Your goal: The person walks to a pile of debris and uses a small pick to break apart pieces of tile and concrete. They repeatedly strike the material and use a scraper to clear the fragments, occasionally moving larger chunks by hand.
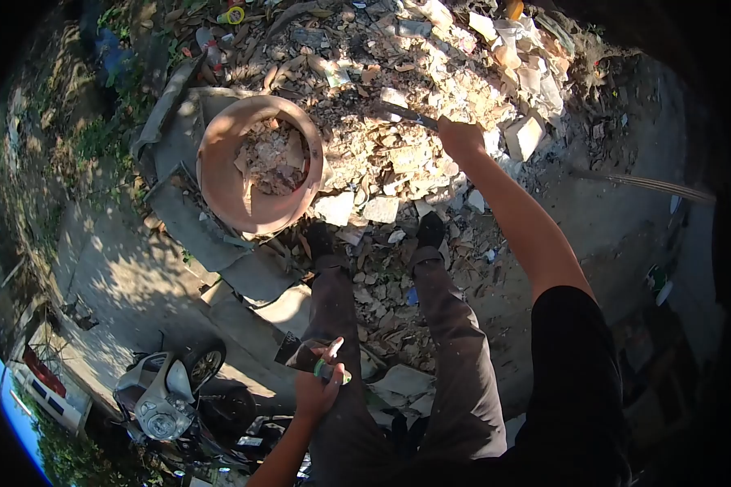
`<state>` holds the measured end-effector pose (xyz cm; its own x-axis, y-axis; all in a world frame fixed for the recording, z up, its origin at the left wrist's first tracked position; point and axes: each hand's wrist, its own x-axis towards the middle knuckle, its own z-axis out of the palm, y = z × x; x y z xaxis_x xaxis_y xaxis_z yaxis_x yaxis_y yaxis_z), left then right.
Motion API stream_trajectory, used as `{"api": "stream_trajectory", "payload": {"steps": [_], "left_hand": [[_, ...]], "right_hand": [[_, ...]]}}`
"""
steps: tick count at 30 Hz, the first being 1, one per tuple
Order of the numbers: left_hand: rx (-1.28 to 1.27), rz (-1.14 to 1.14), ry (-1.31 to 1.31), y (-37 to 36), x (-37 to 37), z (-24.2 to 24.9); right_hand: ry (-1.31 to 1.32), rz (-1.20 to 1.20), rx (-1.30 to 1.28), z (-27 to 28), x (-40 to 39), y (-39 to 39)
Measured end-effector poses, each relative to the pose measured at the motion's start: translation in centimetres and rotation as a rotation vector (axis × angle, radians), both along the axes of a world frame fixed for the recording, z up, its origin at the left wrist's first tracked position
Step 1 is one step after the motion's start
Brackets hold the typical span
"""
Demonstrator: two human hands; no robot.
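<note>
While the right hand [460, 136] is gripping a tool handle [406, 114] with fingers clamped, digging into the rubble pile [398, 89] far ahead, the left hand [321, 381] is hanging near with fingers curled on a small object, and the clay-coloured basin [256, 162] at left is holding only a little rubble, so most is remaining.

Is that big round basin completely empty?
No, the basin holds a heap of broken rubble inside it.

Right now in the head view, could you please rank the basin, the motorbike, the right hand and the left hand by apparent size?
1. Basin
2. Motorbike, nearly as large
3. Left hand and right hand look alike; the fisheye distortion makes ranking them unsure.
</note>
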<state>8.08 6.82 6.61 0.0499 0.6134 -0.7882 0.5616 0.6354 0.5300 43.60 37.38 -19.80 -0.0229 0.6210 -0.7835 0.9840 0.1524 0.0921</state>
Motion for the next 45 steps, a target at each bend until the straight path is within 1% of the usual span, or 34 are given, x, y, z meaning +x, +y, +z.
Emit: {"api": "stream_trajectory", "payload": {"steps": [2, 3, 5, 7, 9, 10, 11, 13, 14, 15, 16, 17, 18, 20, 21, 22, 23, 25, 26, 27, 29, 31, 32, 33, 34, 35, 36, 38, 40, 41, 42, 44, 45], "left_hand": [[-0.003, -0.020, 0.016, -0.3, -0.3, -0.4], [-0.013, -0.044, 0.028, -0.6, -0.5, -0.4], [0.031, -0.080, 0.041, -0.4, -0.6, -0.5], [0.059, -0.098, 0.060, -0.6, -0.6, -0.3], [-0.037, -0.057, 0.022, 0.7, 0.0, 0.2], [-0.020, -0.068, 0.005, 0.7, 0.1, 0.3], [-0.015, -0.072, 0.005, 0.7, 0.2, 0.3], [0.015, -0.041, 0.001, 0.7, 0.3, 0.4], [0.014, -0.045, 0.004, 0.8, 0.3, 0.3], [0.006, -0.088, 0.012, 0.7, 0.4, 0.3], [0.003, -0.131, 0.020, 0.6, 0.3, 0.3], [0.009, -0.129, 0.023, 0.3, 0.2, 0.3], [0.016, -0.095, 0.043, -0.1, 0.2, 0.3], [-0.010, 0.005, 0.023, -0.3, 0.5, 0.3], [-0.019, 0.005, 0.016, -0.3, 0.5, 0.3], [-0.014, -0.050, 0.024, -0.3, 0.5, 0.2], [-0.002, -0.103, 0.035, -0.3, 0.5, 0.1], [-0.009, -0.100, 0.062, -1.0, 0.5, -0.1], [-0.003, -0.088, 0.057, -1.0, 0.5, -0.1], [0.002, -0.077, 0.050, -1.1, 0.6, -0.1], [-0.006, -0.090, 0.050, -1.0, 0.6, 0.0], [-0.002, -0.104, 0.041, -0.9, 0.6, 0.0], [-0.019, -0.054, 0.023, -1.0, 0.7, 0.1], [-0.038, -0.004, 0.007, -1.1, 0.6, 0.1], [-0.041, -0.002, 0.004, -1.6, 0.4, 0.0], [-0.022, 0.004, 0.003, -1.8, 0.3, -0.1], [0.001, 0.012, 0.000, -2.0, 0.3, -0.2], [-0.037, 0.052, -0.015, -1.3, 0.7, 0.2], [-0.081, 0.091, -0.020, -1.2, 0.8, 0.1], [-0.033, 0.045, 0.010, -1.7, 0.6, -0.2], [0.011, -0.005, 0.040, -1.9, 0.5, -0.2], [0.010, 0.011, 0.029, -1.6, 0.8, 0.3], [0.022, 0.034, 0.016, -1.1, 0.9, 0.4]], "right_hand": [[0.025, -0.050, 0.076, -0.9, 0.6, -0.7], [0.021, -0.057, 0.071, -0.8, 1.4, -1.9], [0.030, -0.015, 0.132, -0.3, 2.6, -2.9], [0.029, -0.024, 0.112, -0.4, 2.9, -3.0], [-0.030, 0.043, 0.060, 0.3, 3.5, -2.0], [-0.035, 0.023, 0.033, 0.4, 3.5, -1.3], [-0.036, 0.018, 0.038, -0.8, 3.6, -1.6], [-0.108, 0.006, 0.194, -4.6, 3.2, -2.8], [-0.173, 0.019, 0.215, -3.5, 1.9, -3.7], [-0.171, 0.019, 0.206, -2.8, 2.3, -4.3], [-0.141, 0.160, 0.168, -2.0, 3.1, -4.5], [-0.110, 0.303, 0.142, -1.2, 4.2, -4.0], [-0.021, 0.437, 0.112, -1.1, 6.3, -2.4], [-0.088, 0.498, 0.096, -2.0, 8.2, -0.8], [-0.131, 0.529, 0.092, -1.0, 8.2, -0.7], [-0.179, 0.385, -0.013, -0.1, 7.7, -0.8], [-0.179, 0.387, -0.015, -0.1, 7.3, -1.9], [-0.099, 0.008, -0.001, -0.6, 6.1, -4.4], [-0.137, -0.198, -0.077, -0.2, 4.4, -5.0], [-0.083, -0.251, 0.062, -0.4, 3.3, -6.7], [-0.094, -0.355, -0.063, -0.4, 2.4, -6.4], [-0.110, -0.328, -0.071, -0.6, 3.0, -4.3], [-0.102, -0.280, -0.148, -0.3, 3.7, -2.2], [-0.106, -0.278, -0.145, 0.7, 4.2, -0.2], [-0.110, -0.182, -0.105, 1.9, 4.6, 1.5], [-0.113, -0.085, -0.067, 2.3, 4.9, 2.0], [-0.116, -0.081, -0.068, 2.3, 5.0, 1.3], [-0.138, -0.069, 0.056, 2.4, 5.5, -1.4], [-0.111, -0.238, 0.016, 0.9, 5.1, -4.6], [-0.071, -0.322, -0.022, 0.2, 4.9, -5.4], [-0.099, -0.362, 0.022, -0.1, 4.3, -5.5], [-0.131, -0.326, -0.017, -2.6, 5.4, -2.0], [-0.107, -0.334, -0.094, -2.0, 5.7, 0.3]]}}
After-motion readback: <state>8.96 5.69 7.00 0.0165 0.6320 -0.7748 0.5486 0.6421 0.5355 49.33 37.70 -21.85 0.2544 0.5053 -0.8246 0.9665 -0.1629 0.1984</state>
